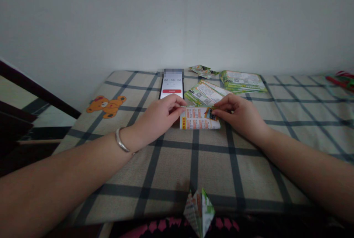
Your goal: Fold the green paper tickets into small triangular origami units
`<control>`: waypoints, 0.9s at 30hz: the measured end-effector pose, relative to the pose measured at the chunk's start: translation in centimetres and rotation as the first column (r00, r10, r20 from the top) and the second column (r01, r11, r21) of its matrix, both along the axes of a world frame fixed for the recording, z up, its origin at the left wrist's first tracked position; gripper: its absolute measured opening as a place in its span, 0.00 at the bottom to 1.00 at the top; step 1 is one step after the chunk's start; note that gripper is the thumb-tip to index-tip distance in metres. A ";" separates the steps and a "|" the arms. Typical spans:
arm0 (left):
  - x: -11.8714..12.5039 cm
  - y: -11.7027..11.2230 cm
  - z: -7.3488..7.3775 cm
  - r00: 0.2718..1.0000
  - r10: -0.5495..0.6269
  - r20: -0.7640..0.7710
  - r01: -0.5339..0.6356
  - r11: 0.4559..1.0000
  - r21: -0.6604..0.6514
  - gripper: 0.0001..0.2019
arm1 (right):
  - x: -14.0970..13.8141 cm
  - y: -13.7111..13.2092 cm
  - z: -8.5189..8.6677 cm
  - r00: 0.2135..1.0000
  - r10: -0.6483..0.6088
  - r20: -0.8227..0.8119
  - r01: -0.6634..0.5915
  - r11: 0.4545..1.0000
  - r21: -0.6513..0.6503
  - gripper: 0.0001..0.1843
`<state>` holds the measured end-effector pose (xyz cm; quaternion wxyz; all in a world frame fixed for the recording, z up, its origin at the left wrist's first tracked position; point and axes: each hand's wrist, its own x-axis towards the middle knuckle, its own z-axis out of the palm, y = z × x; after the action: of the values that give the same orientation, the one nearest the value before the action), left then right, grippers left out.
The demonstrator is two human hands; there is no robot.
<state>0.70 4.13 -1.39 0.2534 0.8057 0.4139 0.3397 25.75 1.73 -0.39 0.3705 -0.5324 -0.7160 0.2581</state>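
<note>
A printed paper flyer [197,119], white with orange and yellow blocks of text, appears folded over and lies on the checked tablecloth in front of me. My left hand [169,110] pinches its upper left corner between thumb and fingers; a silver bangle circles that wrist. At the upper right edge, my right hand [231,109] holds the same sheet, the thumb on its printed face. Just beyond my hands lie several loose green and white flyers [206,93]. Near the table's front edge sits a folded paper shape [199,212] with pointed tips.
Behind my left hand a phone [172,83] shows a running timer. A stack of flyers [245,81] and small folded papers [203,71] lie by the wall. An orange bear picture [106,106] is at left. Something red [343,81] lies at far right.
</note>
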 end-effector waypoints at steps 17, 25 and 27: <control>-0.1 -0.1 1.2 0.946 0.074 -0.314 0.055 0.922 0.382 0.04 | 0.0 0.1 0.2 0.948 0.028 0.318 -0.079 0.986 0.148 0.03; 0.1 -0.1 1.1 0.913 0.109 -0.394 0.031 0.942 0.333 0.04 | -0.2 0.2 0.2 0.922 0.012 0.386 -0.067 0.989 0.131 0.03; 0.1 0.0 1.1 0.909 0.100 -0.405 0.042 0.944 0.329 0.04 | -0.3 0.2 0.2 0.923 0.015 0.385 -0.063 0.992 0.112 0.04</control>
<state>0.82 4.12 -0.33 0.0159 0.8840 0.4076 0.2285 25.44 1.96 -0.16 0.2500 -0.5344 -0.7996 0.1120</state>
